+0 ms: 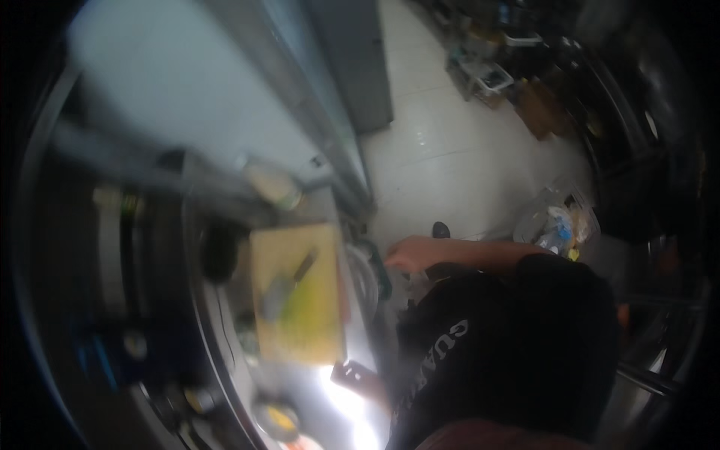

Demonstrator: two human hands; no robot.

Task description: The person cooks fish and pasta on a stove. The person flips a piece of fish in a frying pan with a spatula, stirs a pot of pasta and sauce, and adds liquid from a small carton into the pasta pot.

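Note:
A yellow cutting board [297,341] lies on the steel counter left of me. On it rests a wide-bladed knife [279,295] with a dark handle, beside a blurred green patch. My left hand [354,376] is at the board's near corner; its fingers are smeared, and whether it touches the board cannot be made out. Away from the board, my right hand [409,256] is held at the counter's front side, close to a round metal bowl [361,281]. Its fingers point downward and are partly hidden, so any hold is unclear.
A small bowl with yellow food [279,420] stands at the counter's lower end. Beyond the board lies a pale, blurred package [274,186]. A clear bin with plastic waste [559,229] stands on the tiled floor [424,142]. A cardboard box [538,109] sits farther off.

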